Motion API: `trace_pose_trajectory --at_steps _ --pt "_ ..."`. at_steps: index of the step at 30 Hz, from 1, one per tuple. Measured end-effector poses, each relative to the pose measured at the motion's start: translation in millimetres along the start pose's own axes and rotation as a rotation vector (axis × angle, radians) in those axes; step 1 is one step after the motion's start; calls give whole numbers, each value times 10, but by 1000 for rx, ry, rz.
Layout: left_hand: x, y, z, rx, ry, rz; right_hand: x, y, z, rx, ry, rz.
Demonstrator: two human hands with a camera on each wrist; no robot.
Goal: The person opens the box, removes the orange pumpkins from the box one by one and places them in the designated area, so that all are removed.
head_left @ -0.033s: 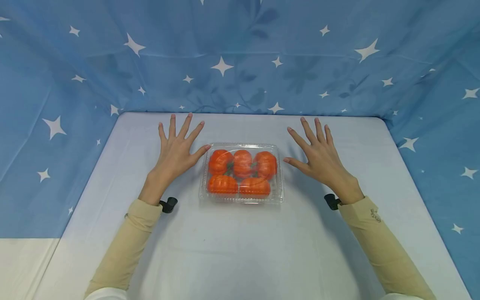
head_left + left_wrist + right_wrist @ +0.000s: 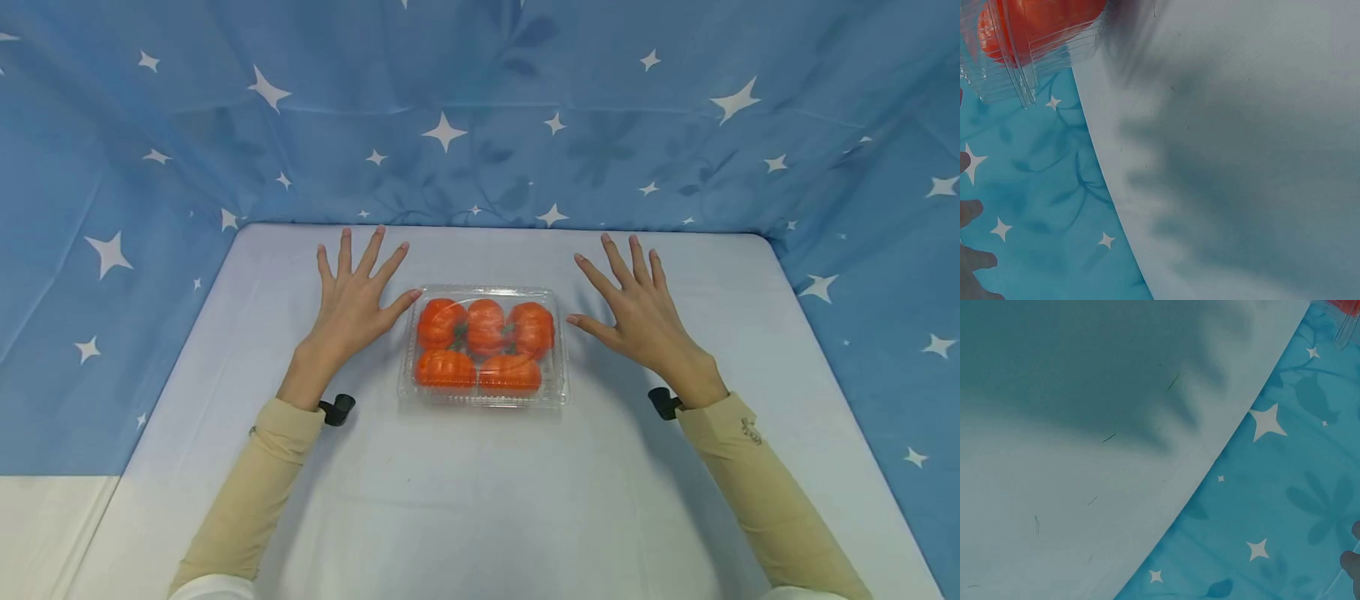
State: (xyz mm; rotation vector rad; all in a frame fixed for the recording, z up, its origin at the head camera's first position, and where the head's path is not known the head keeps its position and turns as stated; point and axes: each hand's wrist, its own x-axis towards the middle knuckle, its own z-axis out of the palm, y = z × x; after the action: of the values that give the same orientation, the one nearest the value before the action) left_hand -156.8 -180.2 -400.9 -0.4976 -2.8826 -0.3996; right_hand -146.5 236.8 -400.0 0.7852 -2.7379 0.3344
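A clear plastic clamshell box (image 2: 558, 383) with its lid down lies on the white table, holding several orange-red tomatoes (image 2: 486, 327) with bits of green between them. To its left, my left hand (image 2: 348, 308) is spread with straight fingers, the thumb tip close by the box's upper left corner. My right hand (image 2: 645, 317) is spread likewise on the other side, its thumb tip just off the box's right edge. Neither hand holds anything. Only fingertips (image 2: 979, 259) show in the left wrist view, with part of the box (image 2: 1054, 50) at the top left.
The white table (image 2: 480, 500) has rounded far corners. Blue curtain cloth (image 2: 480, 92) with white stars hangs behind it and along both sides. Black wrist mounts (image 2: 337, 410) sit at both cuffs. Small dark fibres (image 2: 1109, 438) lie on the tabletop in the right wrist view.
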Motion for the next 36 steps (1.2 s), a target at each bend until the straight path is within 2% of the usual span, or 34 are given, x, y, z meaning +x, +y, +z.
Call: trace_pose_trajectory --at_steps 9,13,15,17,21,25,32,36 --pt "-129 -19 -50 10 23 -4 -16 -85 -10 -2 7 -18" --pt "-172 14 -70 -39 4 -28 -30 -159 -30 18 2 1" --pt "-199 40 -76 -107 -20 -64 -33 -219 -37 41 1 5" --pt "-238 75 -82 -213 -51 -118 -38 -296 -41 76 2 1" --pt "-333 134 -64 -457 -136 -259 -48 -481 -32 126 -12 -32" --pt "-416 182 -26 -654 -237 -373 -59 -667 -15 149 -52 -64" --pt "-516 223 39 -964 -360 -484 -31 -932 50 175 -48 -129" --pt "-578 199 62 -1066 -395 -532 -2 -1076 106 165 -54 -169"
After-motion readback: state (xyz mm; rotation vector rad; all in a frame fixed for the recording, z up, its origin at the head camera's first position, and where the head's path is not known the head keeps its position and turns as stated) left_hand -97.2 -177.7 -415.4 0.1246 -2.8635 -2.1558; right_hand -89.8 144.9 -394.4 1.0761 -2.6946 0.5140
